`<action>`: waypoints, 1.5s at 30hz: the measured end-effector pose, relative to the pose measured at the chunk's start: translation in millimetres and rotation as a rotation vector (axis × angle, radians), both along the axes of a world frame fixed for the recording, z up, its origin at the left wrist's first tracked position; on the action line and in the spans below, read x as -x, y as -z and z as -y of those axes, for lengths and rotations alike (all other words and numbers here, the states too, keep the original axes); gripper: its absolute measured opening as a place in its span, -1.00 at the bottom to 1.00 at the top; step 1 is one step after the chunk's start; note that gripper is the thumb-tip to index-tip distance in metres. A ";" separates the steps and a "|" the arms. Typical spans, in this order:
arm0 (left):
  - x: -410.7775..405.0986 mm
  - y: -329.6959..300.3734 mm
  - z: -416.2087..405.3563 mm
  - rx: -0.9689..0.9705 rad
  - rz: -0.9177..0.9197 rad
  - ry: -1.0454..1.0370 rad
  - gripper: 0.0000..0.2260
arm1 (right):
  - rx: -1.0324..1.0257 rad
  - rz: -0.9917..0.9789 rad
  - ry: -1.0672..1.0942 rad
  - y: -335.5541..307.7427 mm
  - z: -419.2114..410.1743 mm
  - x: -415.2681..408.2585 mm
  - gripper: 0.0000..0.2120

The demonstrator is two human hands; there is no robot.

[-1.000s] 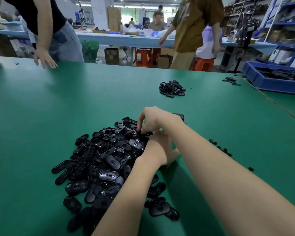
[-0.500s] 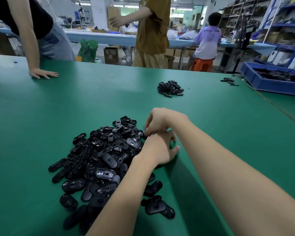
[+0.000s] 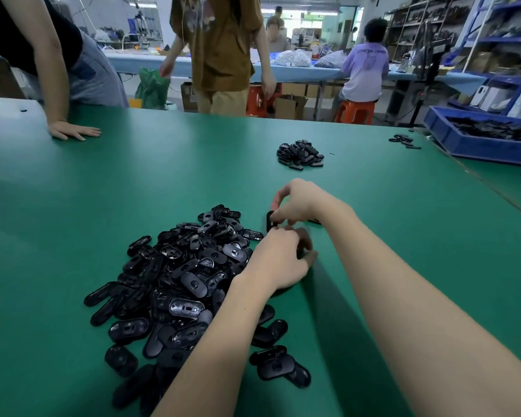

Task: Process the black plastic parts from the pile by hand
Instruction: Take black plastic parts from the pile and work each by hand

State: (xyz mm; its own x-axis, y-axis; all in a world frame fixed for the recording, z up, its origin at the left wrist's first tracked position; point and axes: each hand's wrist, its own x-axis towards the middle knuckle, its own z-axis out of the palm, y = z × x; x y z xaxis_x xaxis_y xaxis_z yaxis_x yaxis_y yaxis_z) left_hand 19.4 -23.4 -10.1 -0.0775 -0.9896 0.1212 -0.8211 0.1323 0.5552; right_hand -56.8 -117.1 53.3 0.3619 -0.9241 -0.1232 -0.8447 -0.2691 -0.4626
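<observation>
A large pile of black oval plastic parts (image 3: pixel 181 281) lies on the green table (image 3: pixel 103 191) in front of me. Just right of the pile's far end, my right hand (image 3: pixel 301 203) pinches one black part (image 3: pixel 270 221), held on edge above the table. My left hand (image 3: pixel 278 260) is directly below it, fingers curled toward the same part; whether it holds that part is hidden by the hand itself. A small heap of the same black parts (image 3: pixel 300 153) sits farther back on the table.
A blue bin (image 3: pixel 469 142) full of black parts stands at the back right, with loose parts (image 3: pixel 403 140) beside it. Another person's hand (image 3: pixel 73 132) rests flat on the table at the back left. People stand and sit beyond the far edge.
My right hand has lifted off the pile's far end with one part pinched and shifted slightly right. My left hand followed it. The person in brown moved left behind the table.
</observation>
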 end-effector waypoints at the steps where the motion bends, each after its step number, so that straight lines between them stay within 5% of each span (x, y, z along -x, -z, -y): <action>1: -0.7 -0.4 1.5 0.022 -0.032 0.015 -0.81 | 0.006 0.087 0.042 3.3 -0.4 9.6 -0.95; 10: -5.9 3.6 7.0 0.105 -0.083 -0.136 -0.82 | 0.131 0.436 0.178 35.3 -40.7 85.2 -0.92; 15: -3.0 -1.7 6.8 0.067 -0.226 -0.020 -0.86 | 0.097 0.552 0.117 42.5 -58.1 99.6 -0.87; 18: -2.5 -0.7 6.5 0.043 -0.236 -0.017 -0.91 | 0.119 0.476 0.128 45.7 -60.5 103.1 -0.86; 24: -5.2 -2.2 3.0 0.082 -0.062 -0.147 -0.87 | 0.176 0.025 0.334 48.5 -61.2 117.7 -0.90; 30: -2.7 -2.0 1.7 0.099 -0.065 -0.161 -0.83 | 0.178 -0.009 0.369 52.0 -61.9 114.3 -0.96; 38: -2.2 -2.3 2.7 0.096 -0.211 -0.120 -0.84 | 0.061 0.480 0.284 51.9 -59.3 106.3 -0.92; 45: -1.2 -5.9 1.5 0.057 -0.375 -0.075 -0.83 | 0.011 0.606 0.275 53.1 -61.9 102.3 -0.96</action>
